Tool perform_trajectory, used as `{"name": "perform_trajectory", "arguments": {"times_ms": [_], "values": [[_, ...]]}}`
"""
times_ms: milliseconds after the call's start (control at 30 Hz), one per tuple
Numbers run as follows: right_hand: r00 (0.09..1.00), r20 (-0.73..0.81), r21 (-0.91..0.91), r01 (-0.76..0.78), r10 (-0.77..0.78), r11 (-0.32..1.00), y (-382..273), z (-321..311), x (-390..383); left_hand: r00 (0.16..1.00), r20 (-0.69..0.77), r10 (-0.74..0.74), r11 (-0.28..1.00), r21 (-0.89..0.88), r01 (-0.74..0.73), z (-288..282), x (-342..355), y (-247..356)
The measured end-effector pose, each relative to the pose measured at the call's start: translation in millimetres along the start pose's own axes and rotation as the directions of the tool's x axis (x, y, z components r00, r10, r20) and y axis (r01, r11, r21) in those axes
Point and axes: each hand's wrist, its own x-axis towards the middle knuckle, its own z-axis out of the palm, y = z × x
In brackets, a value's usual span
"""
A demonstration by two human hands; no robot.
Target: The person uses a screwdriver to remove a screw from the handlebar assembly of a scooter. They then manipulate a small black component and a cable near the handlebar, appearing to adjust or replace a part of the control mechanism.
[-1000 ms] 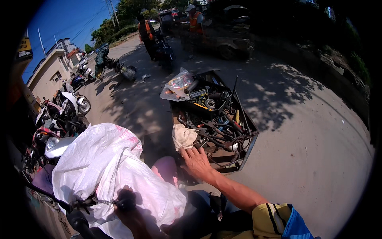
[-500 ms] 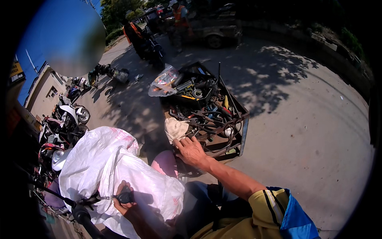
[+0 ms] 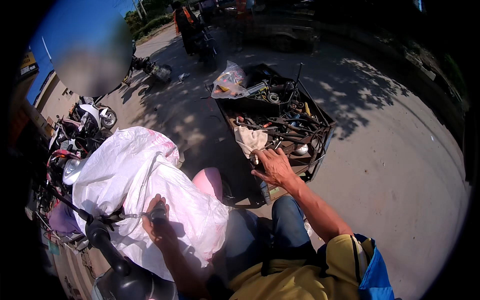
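My left hand [image 3: 156,225] is closed around a dark, rounded handle [image 3: 159,210] over a white plastic sheet [image 3: 140,175] with pink marks. A thin metallic piece runs from that handle towards a black handlebar stem [image 3: 107,247]. My right hand [image 3: 276,167] reaches over the near edge of a dark metal cart [image 3: 327,142], its fingers bent and apart. The fingertips are at a pale cloth [image 3: 250,140] draped inside the near left corner; whether they touch it or the rim I cannot tell. Tools and cables [image 3: 285,131] fill the cart.
A clear plastic bag [image 3: 230,82] lies on the cart's far left corner. Parked scooters [image 3: 87,120] line the left side. Farther off are a person in an orange vest [image 3: 185,22] by a motorcycle [image 3: 202,47] and a parked vehicle [image 3: 285,37]. Tree shadow falls on the pavement.
In the picture, the cart and my right hand sit farther right and higher, and more of my legs shows. The view itself has shifted. My left hand keeps its hold on the handle.
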Motion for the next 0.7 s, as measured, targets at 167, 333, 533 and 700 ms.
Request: {"name": "perform_trajectory", "arguments": {"times_ms": [167,333,533,700], "values": [[0.997,0.009,0.016,-0.077,0.077,0.997,13,-18,-23,0.997,0.067,0.042,0.998,0.034,-0.044,24,10,-6],[0.999,-0.033,0.019,-0.019,0.02,1.0,10,-8,-26,1.0,0.0,0.015,1.0,0.023,-0.015,16,6,5],[0.999,-0.032,-0.017,-0.014,0.014,1.0,9,-3,-25,1.0,-0.02,0.02,1.0,-0.006,-0.02,16,8,8],[0.998,-0.049,-0.004,-0.035,0.035,0.999,8,0,-25,0.999,-0.029,0.032,0.999,-0.011,-0.032,20,6,13]]}}
